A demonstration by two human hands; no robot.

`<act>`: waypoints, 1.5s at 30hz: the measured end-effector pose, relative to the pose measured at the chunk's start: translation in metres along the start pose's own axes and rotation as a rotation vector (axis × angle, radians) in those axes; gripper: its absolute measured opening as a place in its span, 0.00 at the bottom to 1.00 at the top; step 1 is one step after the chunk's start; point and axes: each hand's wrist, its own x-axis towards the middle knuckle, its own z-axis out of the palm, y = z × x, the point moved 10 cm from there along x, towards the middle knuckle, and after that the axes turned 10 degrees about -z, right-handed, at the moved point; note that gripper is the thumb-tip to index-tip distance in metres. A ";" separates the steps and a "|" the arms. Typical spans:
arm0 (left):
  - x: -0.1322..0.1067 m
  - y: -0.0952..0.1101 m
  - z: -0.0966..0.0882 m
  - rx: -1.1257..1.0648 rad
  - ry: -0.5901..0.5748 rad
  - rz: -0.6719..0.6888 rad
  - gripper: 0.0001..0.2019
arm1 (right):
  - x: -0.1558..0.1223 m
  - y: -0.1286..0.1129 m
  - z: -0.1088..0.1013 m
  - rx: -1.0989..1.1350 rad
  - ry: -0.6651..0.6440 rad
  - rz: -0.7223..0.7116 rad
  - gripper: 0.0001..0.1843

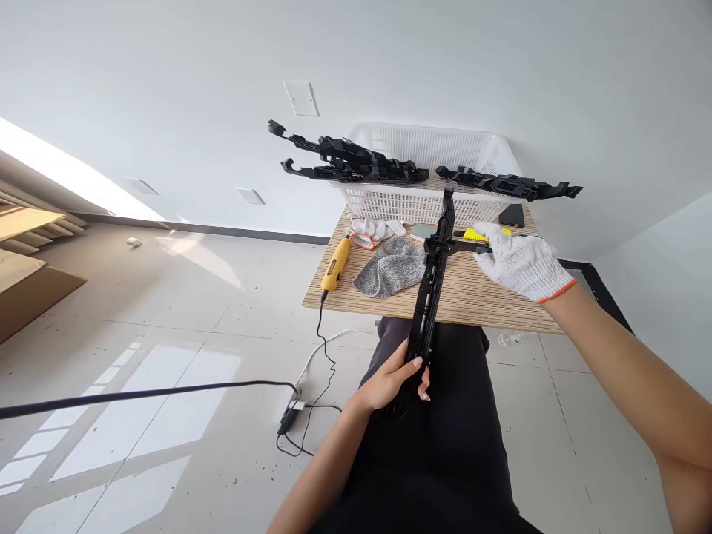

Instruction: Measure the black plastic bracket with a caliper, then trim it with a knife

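Running lengthwise from lower centre up to mid-frame, the black moulded rail [426, 300] sits part over the dark trousers [461, 415], part over the slatted tabletop [483, 305]. L hand [396, 378], bare, is wrapped round its low end, thumb on top, fingers curled at the far edge. R hand [523, 263], in a white knit glove w/ orange cuff, has its fingers closed on a slim dark shaft [470, 247] that meets the rail near its upper end; can't tell if that's a tool or a side arm of the rail itself.

Handling: looks like plastic, so prob. light for its length & fairly stiff, w/ maybe a bit of twist. Smooth faces could be slippery for bare skin; the glove should give more bite. Thin clips and the narrow tip look the most fragile bits. Best hold = the thicker body, approx. midway between L hand and the cross-joint, or the low end as now; avoid pinching the tip.

Orientation: long axis near vert. in frame, top leaning slightly R. Narrow tip points up at the white plastic basket [383, 202], upper centre; low end points down & a bit L, toward the lap.
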 end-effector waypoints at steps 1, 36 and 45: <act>0.000 0.000 0.000 -0.004 0.001 -0.003 0.09 | -0.001 0.000 0.001 0.007 -0.003 0.006 0.31; 0.016 -0.013 0.001 -0.244 -0.008 -0.375 0.29 | -0.046 -0.022 -0.003 0.228 -0.040 -0.027 0.28; 0.018 -0.016 -0.003 -0.399 -0.179 -0.240 0.19 | -0.037 -0.043 0.012 0.276 -0.128 -0.117 0.24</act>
